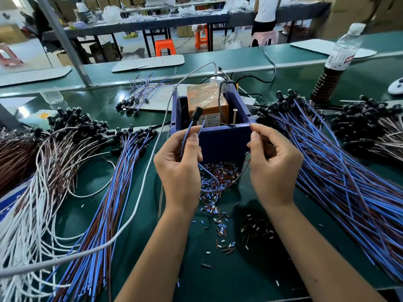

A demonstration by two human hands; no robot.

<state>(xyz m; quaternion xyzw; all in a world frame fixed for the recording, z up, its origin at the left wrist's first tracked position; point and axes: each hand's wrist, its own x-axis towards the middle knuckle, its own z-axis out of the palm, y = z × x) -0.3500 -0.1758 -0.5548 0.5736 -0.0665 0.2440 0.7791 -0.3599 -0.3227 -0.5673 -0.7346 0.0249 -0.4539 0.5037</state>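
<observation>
My left hand [181,164] grips a blue two-wire lead [187,132] whose black connector end [197,113] points up over the blue plastic box [222,142]. The lead's loose wires loop down below my palm. My right hand [272,162] is held up at the box's front right corner, fingertips pinched together on a thin wire end [250,126]. Inside the box sits an orange block [207,101] with a screw [235,118] standing at its front.
Big bundles of blue and brown leads with black ends lie left [122,171] and right [338,162]. White and brown leads [32,192] fill the far left. Cut insulation bits [218,205] litter the green mat. A water bottle [342,51] stands far right. A grey cable [141,188] crosses the table.
</observation>
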